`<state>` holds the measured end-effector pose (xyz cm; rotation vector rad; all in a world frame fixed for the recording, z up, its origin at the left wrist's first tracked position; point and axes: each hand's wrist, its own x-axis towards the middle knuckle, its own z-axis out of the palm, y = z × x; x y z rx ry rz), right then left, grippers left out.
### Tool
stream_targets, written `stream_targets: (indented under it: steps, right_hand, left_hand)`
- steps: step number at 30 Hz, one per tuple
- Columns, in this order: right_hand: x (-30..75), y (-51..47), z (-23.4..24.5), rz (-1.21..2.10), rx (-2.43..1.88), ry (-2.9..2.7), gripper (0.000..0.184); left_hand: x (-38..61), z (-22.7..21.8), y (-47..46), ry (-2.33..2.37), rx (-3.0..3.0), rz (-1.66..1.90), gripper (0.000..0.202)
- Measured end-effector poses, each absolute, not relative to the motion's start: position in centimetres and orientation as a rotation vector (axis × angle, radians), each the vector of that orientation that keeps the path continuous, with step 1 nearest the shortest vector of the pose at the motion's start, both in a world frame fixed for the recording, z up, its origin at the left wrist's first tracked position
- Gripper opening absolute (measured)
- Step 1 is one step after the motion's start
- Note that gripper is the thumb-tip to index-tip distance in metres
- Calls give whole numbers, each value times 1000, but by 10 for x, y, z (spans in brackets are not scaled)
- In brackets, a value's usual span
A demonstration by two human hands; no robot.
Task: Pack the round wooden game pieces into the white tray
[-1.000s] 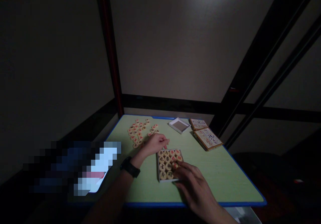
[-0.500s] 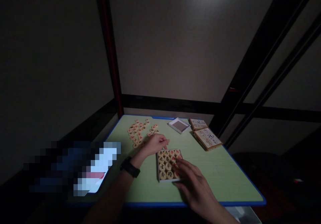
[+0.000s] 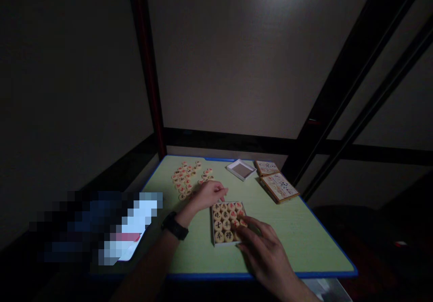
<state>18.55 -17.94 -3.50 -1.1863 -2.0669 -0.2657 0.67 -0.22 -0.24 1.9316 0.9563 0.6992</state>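
Observation:
A shallow white box (image 3: 214, 232) holds rows of round wooden Chinese chess pieces (image 3: 227, 225) with black and red characters. My right hand (image 3: 265, 248) is over the box's right side, fingers bent and apart, fingertips on the pieces at the right, thumb by the near rim. It partly covers the near right corner. Just beyond the box's far edge, my left hand (image 3: 212, 192) is closed, fingers curled together; whatever may be in them is hidden. A black watch (image 3: 175, 226) is on the left wrist. Loose chess pieces (image 3: 182, 178) lie beyond the left hand, some partly behind it.
A white box lid or tray (image 3: 241, 169) lies at the back of the green table (image 3: 287, 243). Two patterned boxes (image 3: 280, 187) stand at the right. A lit, blurred-out screen (image 3: 138, 225) is at the left table edge. A wall rises behind.
My right hand's fingers have shifted slightly right and toward me over the box, uncovering more red pieces. My left hand has stayed almost still.

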Motion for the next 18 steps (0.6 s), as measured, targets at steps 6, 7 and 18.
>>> stream_targets:
  steps: [6,7,18]
  right_hand:
    - [184,-180,-32,-263,-1173,-2057,38]
    - [188,-176,-30,-263,-1186,-2038,36]
    - [318,-72,9,-201,-2200,-1809,74]
  left_hand:
    - [7,-5,0,976,1939,697,26]
    - [6,-6,1,979,1938,707,26]
    - [-12,23,-25,1264,2472,580,34]
